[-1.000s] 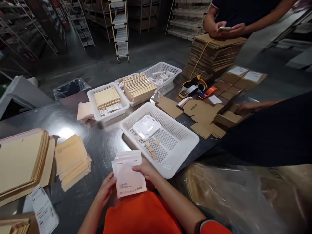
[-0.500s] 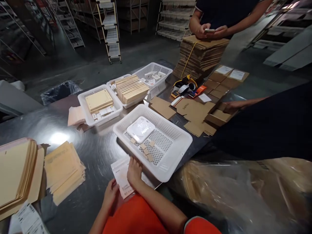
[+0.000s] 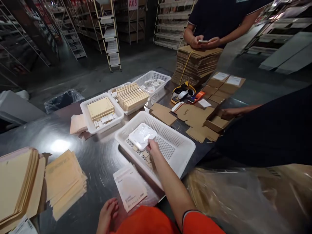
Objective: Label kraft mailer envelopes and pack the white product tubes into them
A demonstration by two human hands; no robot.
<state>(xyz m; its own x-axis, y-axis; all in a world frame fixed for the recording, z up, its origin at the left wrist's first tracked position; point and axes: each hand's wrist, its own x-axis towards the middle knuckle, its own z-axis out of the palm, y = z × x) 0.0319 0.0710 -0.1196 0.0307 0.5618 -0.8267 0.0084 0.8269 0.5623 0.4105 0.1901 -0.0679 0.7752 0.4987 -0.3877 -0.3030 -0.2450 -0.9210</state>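
Observation:
My right hand (image 3: 153, 146) reaches into the white perforated basket (image 3: 181, 139). Its fingers pinch the near right edge of a flat white square package (image 3: 141, 134) with rounded corners, which lies at the far left of the basket floor. Small brown cardboard pieces (image 3: 147, 155) lie beneath my wrist, partly hidden. At the table's near edge rests my left hand (image 3: 109, 209), its fingers loosely curled and holding nothing. Just to its right, untouched, a pale pink-and-white printed packet (image 3: 130, 187) lies flat on the metal table (image 3: 102, 172).
Baskets of cream envelopes (image 3: 101, 109), brown mailers (image 3: 133, 96) and small white boxes (image 3: 154, 84) line the far side. Envelope stacks (image 3: 65, 182) are at left. Flattened cartons (image 3: 192, 113) and a tape dispenser (image 3: 184, 92) lie right, near a co-worker's hand (image 3: 230, 113). Another person leans on bundled cardboard (image 3: 197, 65).
My right hand has left the printed packet and moved forward to the white package in the basket. The left hand has let go of the packet and drawn back slightly.

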